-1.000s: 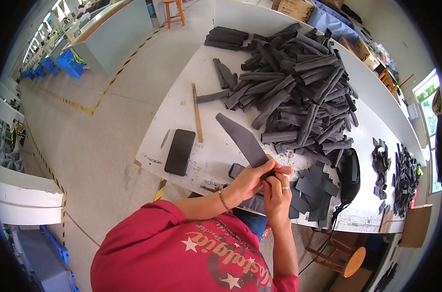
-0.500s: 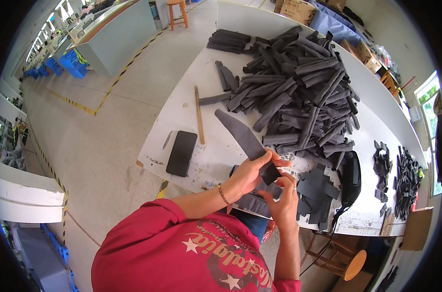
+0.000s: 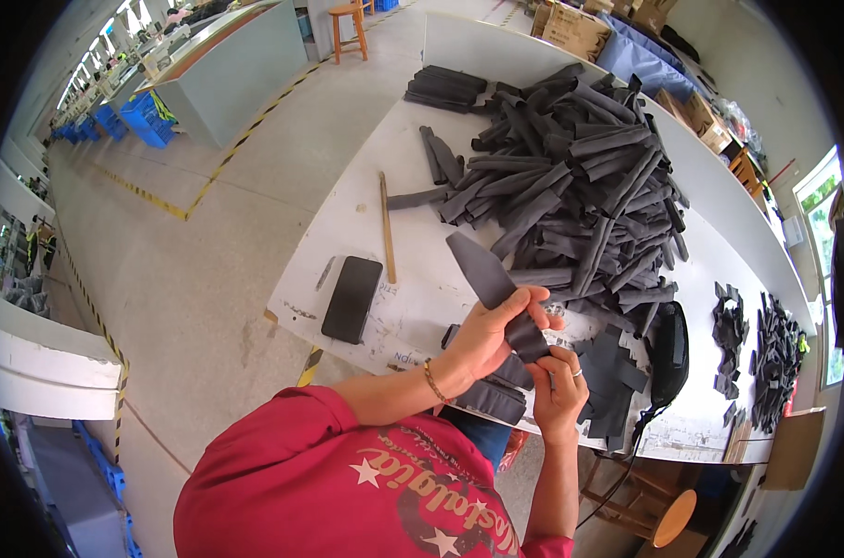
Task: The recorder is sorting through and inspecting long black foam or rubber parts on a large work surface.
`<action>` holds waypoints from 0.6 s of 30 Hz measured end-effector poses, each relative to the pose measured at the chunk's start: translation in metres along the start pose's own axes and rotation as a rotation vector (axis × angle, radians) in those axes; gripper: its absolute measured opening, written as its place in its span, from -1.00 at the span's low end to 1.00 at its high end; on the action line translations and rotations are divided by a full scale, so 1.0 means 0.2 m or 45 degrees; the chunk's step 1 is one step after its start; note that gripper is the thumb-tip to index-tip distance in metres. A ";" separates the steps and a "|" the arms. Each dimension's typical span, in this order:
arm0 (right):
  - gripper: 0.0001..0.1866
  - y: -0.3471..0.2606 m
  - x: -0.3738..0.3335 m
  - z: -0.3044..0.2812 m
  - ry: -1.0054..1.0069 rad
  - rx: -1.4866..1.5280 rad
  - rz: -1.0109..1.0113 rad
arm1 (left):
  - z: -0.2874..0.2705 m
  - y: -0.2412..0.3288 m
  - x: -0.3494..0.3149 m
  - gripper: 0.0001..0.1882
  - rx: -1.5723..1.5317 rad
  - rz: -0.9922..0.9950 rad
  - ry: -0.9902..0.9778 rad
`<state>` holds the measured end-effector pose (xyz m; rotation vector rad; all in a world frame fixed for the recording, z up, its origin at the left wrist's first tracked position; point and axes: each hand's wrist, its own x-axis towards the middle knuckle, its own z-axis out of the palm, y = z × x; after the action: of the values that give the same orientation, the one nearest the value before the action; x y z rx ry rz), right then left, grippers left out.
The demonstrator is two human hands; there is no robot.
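A dark grey fabric strip (image 3: 478, 267) slants across the near part of the white table, its rounded far end pointing up and left. My left hand (image 3: 485, 337) is closed round its middle, thumb on top. At the strip's near end, my right hand (image 3: 559, 383) pinches the edge between thumb and fingers. Below my hands, at the table's front edge, lie folded dark fabric pieces (image 3: 493, 400), partly hidden by my left hand. Flat dark pieces (image 3: 613, 377) lie in a loose stack right of my right hand. A large heap of similar dark strips (image 3: 571, 177) rises beyond.
On the white table (image 3: 338, 219) lie a black phone (image 3: 352, 299) and a wooden stick (image 3: 388, 228). A black pouch with a cord (image 3: 668, 349) sits right of the flat pieces. More dark pieces (image 3: 778, 358) lie far right. A wooden stool (image 3: 673, 516) stands below the table's edge.
The strip has turned steeper and shifted right with both hands. My right hand's fingers have closed more tightly on its near end, where a folded black end showed before.
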<state>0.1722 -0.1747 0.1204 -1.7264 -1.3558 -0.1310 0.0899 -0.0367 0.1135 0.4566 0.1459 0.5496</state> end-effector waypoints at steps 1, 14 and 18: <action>-0.82 0.00 0.00 0.00 0.003 -0.001 -0.005 | 0.01 0.00 -0.01 -0.69 -0.036 -0.024 0.025; -0.82 -0.02 0.03 0.03 0.000 0.061 0.051 | 0.00 -0.10 -0.06 -0.71 -0.088 -0.017 -0.077; -0.82 -0.02 0.03 0.03 -0.016 0.031 0.007 | 0.00 -0.08 -0.06 -0.73 -0.121 -0.074 -0.018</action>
<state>0.1679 -0.1666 0.1229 -1.7135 -1.3568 -0.1003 0.0878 -0.0555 0.1062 0.3625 0.1187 0.4939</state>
